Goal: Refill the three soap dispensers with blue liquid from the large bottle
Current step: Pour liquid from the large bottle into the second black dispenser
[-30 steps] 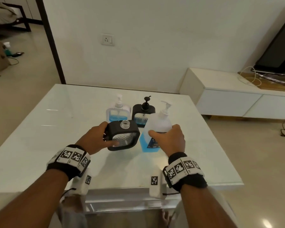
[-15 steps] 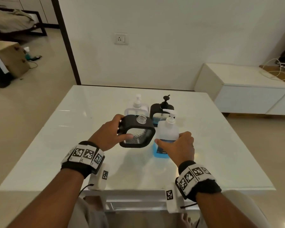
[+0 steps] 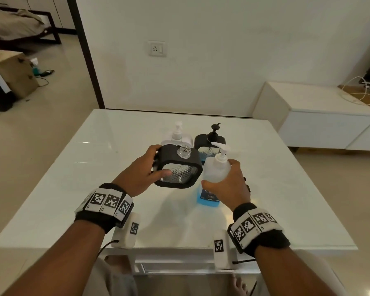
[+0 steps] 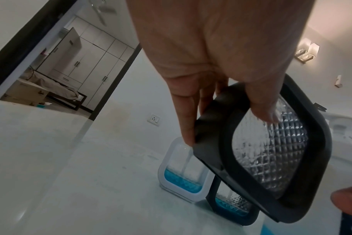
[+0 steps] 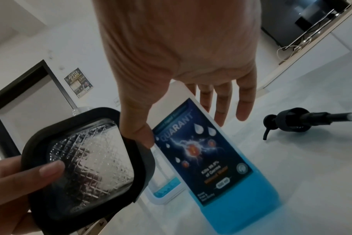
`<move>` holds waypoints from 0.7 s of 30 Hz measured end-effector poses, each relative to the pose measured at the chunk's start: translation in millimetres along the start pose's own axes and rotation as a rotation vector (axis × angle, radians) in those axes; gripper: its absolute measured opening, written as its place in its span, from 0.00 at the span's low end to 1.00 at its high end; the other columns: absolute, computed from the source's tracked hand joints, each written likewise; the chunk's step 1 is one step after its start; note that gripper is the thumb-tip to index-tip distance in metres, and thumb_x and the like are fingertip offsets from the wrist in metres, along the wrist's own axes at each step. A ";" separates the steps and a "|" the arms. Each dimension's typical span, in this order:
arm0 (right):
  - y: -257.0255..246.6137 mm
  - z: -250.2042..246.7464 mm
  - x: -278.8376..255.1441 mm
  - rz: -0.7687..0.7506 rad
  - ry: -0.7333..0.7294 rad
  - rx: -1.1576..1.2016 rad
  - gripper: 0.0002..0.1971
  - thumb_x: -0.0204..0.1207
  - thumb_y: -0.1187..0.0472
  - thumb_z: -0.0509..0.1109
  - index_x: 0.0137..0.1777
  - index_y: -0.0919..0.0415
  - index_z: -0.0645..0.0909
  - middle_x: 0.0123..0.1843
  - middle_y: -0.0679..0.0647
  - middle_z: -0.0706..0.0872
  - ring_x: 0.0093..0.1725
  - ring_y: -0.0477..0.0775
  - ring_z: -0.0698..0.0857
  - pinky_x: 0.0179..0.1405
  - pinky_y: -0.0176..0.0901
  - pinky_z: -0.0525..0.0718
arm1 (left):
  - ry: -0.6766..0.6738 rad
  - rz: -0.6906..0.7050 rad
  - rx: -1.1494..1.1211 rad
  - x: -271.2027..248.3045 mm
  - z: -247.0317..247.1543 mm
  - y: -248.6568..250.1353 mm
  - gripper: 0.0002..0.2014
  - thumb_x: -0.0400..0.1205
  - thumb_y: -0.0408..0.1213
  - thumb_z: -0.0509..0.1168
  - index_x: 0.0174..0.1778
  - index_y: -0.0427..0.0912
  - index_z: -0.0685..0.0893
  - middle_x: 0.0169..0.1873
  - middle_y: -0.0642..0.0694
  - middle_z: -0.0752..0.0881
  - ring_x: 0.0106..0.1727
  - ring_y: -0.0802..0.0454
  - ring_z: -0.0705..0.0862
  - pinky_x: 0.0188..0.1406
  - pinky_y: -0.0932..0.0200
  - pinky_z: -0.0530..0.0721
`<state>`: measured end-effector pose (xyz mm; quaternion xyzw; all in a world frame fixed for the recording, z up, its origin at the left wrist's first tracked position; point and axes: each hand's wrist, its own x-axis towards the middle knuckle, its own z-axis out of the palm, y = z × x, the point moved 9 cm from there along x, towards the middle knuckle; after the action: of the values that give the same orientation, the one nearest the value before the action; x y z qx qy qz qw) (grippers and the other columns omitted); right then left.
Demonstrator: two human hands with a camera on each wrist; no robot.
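Observation:
My left hand grips a black-framed glass dispenser by its left side, thumb on the ribbed front. It is lifted and tilted, its neck open with no pump; the glass looks empty. My right hand grips the large bottle just right of it, thumb in front and fingers behind. The bottle has a white pump on top and blue liquid in its lower part. Behind stand a white dispenser and a black dispenser, both with pumps and some blue liquid.
A loose black pump lies on the white glass table to the right of the large bottle. A wall with a socket rises behind the table. A low white cabinet stands at the right.
Both hands keep their holds. The head view has swung left and come closer; the open dispenser and the large bottle stay side by side, with the bottle leaning slightly.

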<state>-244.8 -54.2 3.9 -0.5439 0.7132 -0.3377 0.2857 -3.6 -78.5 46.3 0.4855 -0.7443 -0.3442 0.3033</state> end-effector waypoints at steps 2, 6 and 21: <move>-0.1 3.1 3.3 -0.014 -0.041 -0.003 0.46 0.61 0.54 0.85 0.75 0.52 0.61 0.64 0.51 0.73 0.59 0.52 0.77 0.40 0.35 0.74 | -0.001 0.004 -0.004 -0.2 0.3 1.2 0.28 0.80 0.43 0.70 0.72 0.49 0.64 0.53 0.67 0.77 0.52 0.76 0.80 0.46 0.69 0.84; -2.6 4.2 10.4 -0.040 -0.080 0.002 0.50 0.55 0.45 0.87 0.74 0.48 0.61 0.66 0.50 0.73 0.62 0.52 0.77 0.57 0.48 0.82 | -0.006 0.023 -0.013 -0.6 1.4 5.1 0.28 0.80 0.43 0.69 0.73 0.49 0.64 0.53 0.67 0.77 0.52 0.79 0.79 0.45 0.72 0.83; -53.9 -11.8 15.9 -0.368 -0.231 0.084 0.26 0.65 0.54 0.84 0.63 0.49 0.82 0.54 0.38 0.86 0.52 0.29 0.83 0.46 0.17 0.78 | 0.105 0.178 0.047 -5.4 -4.3 31.2 0.32 0.77 0.57 0.67 0.76 0.55 0.67 0.59 0.64 0.78 0.58 0.66 0.80 0.51 0.73 0.81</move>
<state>-226.5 -77.2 53.1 -0.6875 0.5498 -0.3491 0.3214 -14.4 -65.2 73.3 0.4420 -0.7752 -0.2725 0.3599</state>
